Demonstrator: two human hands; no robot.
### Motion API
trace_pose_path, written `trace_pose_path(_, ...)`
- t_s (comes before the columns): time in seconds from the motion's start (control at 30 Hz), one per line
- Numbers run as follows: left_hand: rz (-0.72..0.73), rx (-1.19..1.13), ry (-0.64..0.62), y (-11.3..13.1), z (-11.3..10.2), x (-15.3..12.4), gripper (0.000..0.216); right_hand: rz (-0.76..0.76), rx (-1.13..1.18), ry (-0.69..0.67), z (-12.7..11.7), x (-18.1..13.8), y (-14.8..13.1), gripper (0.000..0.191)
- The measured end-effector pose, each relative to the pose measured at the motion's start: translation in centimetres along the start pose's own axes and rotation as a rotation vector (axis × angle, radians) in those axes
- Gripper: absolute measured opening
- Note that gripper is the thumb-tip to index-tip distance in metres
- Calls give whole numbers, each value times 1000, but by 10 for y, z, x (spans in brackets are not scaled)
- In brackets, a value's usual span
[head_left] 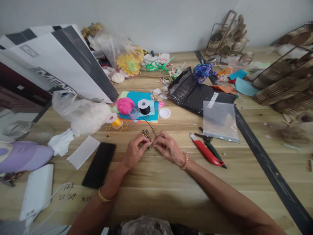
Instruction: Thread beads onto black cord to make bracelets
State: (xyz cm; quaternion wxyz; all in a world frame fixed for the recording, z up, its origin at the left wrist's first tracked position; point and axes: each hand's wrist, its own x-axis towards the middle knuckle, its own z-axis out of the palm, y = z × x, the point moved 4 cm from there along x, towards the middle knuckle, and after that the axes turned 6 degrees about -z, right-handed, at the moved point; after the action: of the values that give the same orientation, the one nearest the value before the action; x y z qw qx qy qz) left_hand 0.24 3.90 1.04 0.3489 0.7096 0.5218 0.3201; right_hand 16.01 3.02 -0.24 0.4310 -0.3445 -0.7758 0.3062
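A small heap of dark, multicoloured beads lies on the wooden table, partly covered by my fingers. My left hand rests against the heap with thumb and fingertips pinched together; whatever is between them is too small to make out. Right beside it, nearly fingertip to fingertip, my right hand is closed in a pinch. A thin black cord runs from the black spool down into the right fingers. The cord's end is hidden.
Beyond my hands are a pink yarn ball, a yellow thread spool and a white lid. Red-handled cutters and a clear zip bag lie to the right. A black phone lies left, near a white power bank.
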Motion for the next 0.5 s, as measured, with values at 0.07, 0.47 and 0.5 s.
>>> trace_pose_path(0.07, 7, 8, -21, 1, -3, 1, 14, -9, 29, -4, 1, 0, 0, 11)
trace_pose_path(0.47, 65, 103, -173, -10, -30, 6, 8, -81, -83, 59, -1, -3, 5, 11)
trace_pose_path(0.5, 65, 130, -203, -11, -31, 5, 8, -92, -87, 61, 0, -3, 6, 11)
